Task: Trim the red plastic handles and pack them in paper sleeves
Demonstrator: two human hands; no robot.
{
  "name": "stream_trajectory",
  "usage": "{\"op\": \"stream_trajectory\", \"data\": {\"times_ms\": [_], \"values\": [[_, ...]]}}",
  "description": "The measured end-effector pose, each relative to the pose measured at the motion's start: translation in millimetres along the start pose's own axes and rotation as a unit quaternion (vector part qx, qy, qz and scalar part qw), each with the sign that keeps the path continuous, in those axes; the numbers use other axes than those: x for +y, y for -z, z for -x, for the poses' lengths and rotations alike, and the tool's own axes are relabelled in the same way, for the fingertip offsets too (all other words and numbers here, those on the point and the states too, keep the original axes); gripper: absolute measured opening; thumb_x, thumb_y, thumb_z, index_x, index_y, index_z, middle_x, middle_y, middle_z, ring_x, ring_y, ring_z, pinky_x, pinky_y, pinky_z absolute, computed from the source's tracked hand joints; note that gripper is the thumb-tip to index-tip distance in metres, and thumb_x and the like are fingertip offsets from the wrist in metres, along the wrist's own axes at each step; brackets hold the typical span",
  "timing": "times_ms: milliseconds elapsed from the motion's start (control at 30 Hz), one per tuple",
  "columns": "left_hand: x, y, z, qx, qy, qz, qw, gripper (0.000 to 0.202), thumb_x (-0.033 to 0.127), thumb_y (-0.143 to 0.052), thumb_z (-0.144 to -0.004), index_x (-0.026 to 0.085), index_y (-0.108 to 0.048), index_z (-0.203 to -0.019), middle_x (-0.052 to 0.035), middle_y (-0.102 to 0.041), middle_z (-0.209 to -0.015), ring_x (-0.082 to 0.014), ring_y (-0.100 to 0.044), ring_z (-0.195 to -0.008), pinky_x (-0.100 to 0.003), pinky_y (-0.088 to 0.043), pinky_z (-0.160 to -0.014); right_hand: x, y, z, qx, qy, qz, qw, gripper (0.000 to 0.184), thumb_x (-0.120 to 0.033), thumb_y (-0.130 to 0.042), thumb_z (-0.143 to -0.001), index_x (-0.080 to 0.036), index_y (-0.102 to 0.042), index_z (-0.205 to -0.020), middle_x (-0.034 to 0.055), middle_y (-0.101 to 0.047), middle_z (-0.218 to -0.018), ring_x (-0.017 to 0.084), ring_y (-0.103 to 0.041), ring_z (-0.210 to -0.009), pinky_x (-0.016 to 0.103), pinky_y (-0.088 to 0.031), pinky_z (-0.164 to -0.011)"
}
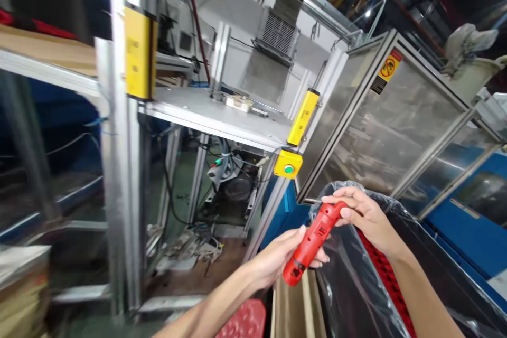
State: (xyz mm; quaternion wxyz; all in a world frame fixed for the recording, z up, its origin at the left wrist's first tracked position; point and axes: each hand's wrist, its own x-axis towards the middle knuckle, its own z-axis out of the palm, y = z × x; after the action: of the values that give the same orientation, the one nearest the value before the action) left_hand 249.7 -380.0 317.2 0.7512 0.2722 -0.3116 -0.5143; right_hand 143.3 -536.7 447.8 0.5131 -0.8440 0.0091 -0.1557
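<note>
A red plastic housing [314, 239], long and bent at its upper end, is held tilted between both hands in the head view. Slots and small holes show along its upper side. My left hand [291, 253] wraps round its lower half, with fingertips coming out on the right side. My right hand [358, 211] pinches the bent upper end between thumb and fingers. Below the right hand is a box lined with clear plastic [344, 280], with red parts [382, 280] showing inside.
A metal workbench [190, 108] stands ahead, with yellow light-curtain bars [137, 55] on its posts and a yellow box with a green button [288, 165]. Framed panels [356, 132] rise at right. A red stool [245, 319] and cardboard [292, 306] are low in front.
</note>
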Motion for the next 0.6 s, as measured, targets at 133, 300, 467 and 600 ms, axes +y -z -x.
{"op": "stream_trajectory", "data": {"times_ms": [133, 300, 467, 600], "values": [[29, 32.1, 33, 0.031, -0.034, 0.024, 0.999, 0.051, 0.055, -0.076, -0.085, 0.008, -0.078, -0.105, -0.0138, -0.080, -0.090, -0.0202, -0.074, -0.082, -0.030, -0.056, -0.086, -9, -52, -15, 0.103, 0.043, 0.036, 0.993, 0.043, -0.054, -0.074, -0.086, -0.027, -0.064, -0.118, 0.0106, -0.070, -0.134, 0.024, -0.072, -0.113, 0.038, -0.061, -0.094], [79, 76.5, 70, 0.051, -0.099, 0.025, 0.993, 0.044, 0.053, -0.080, -0.083, 0.014, -0.080, -0.104, -0.0099, -0.080, -0.095, -0.0197, -0.074, -0.091, -0.028, -0.054, -0.092, 7, -126, -19, 0.251, 0.070, 0.164, 0.951, 0.032, -0.052, -0.064, -0.094, -0.027, -0.071, -0.113, 0.0092, -0.077, -0.117, 0.026, -0.075, -0.104, 0.035, -0.063, -0.086], [125, 111.3, 97, 0.060, -0.147, 0.073, 0.985, 0.048, 0.048, -0.089, -0.074, 0.015, -0.079, -0.108, -0.0096, -0.080, -0.110, -0.0176, -0.074, -0.093, -0.028, -0.054, -0.095, 43, -219, -39, 0.207, 0.100, 0.204, 0.952, 0.028, -0.049, -0.063, -0.093, -0.028, -0.074, -0.108, 0.0065, -0.080, -0.099, 0.024, -0.077, -0.082, 0.031, -0.063, -0.067], [147, 130.3, 114, 0.072, -0.156, 0.154, 0.973, 0.049, 0.044, -0.090, -0.073, 0.017, -0.077, -0.112, -0.0075, -0.080, -0.107, -0.0180, -0.075, -0.089, -0.031, -0.057, -0.094, 50, -285, -61, 0.200, 0.117, 0.233, 0.944, 0.036, -0.053, -0.066, -0.089, -0.030, -0.070, -0.117, 0.0078, -0.080, -0.099, 0.028, -0.077, -0.076, 0.036, -0.063, -0.059]]}}
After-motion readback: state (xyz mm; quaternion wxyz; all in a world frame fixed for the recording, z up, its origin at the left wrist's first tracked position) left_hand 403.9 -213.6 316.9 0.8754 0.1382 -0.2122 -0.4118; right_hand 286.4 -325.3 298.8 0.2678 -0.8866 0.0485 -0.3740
